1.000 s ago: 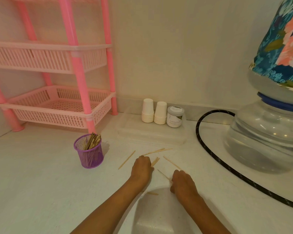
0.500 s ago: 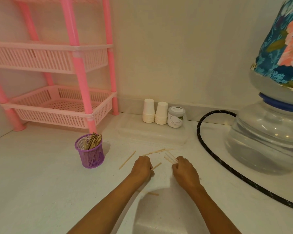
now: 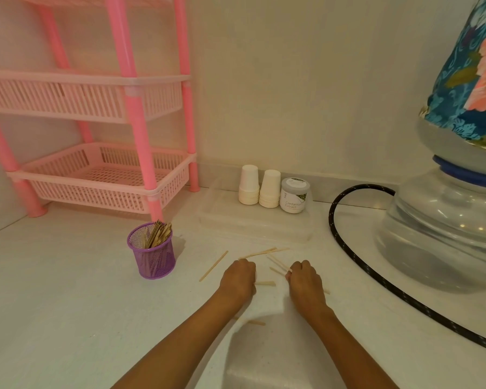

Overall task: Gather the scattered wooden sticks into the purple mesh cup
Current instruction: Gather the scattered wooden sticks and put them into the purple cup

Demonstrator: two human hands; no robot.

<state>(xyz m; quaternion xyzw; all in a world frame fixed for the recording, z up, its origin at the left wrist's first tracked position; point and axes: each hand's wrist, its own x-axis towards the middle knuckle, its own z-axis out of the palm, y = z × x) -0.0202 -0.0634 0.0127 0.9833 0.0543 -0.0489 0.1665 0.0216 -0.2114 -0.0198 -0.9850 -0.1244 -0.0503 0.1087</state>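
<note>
The purple mesh cup (image 3: 154, 259) stands on the white counter left of my hands, with a bundle of wooden sticks (image 3: 158, 235) leaning in it. Loose wooden sticks lie scattered: one (image 3: 213, 265) between the cup and my left hand, a long pair (image 3: 261, 252) beyond my hands, a short piece (image 3: 256, 322) near my forearms. My left hand (image 3: 238, 279) is closed in a fist, a stick end (image 3: 265, 283) poking out at its right side. My right hand (image 3: 303, 279) is closed on sticks (image 3: 278, 264) that jut toward the upper left.
A pink plastic rack (image 3: 101, 175) fills the back left. A clear lidded box (image 3: 254, 223), two stacks of paper cups (image 3: 259, 188) and a white jar (image 3: 295, 195) stand by the wall. A black hose (image 3: 357, 265) curves past a big water jug (image 3: 446, 228) at right.
My right hand has slid forward and picked sticks off the counter. My left hand has stayed almost in place, fist closed, and the stick at its right side now lies flatter.
</note>
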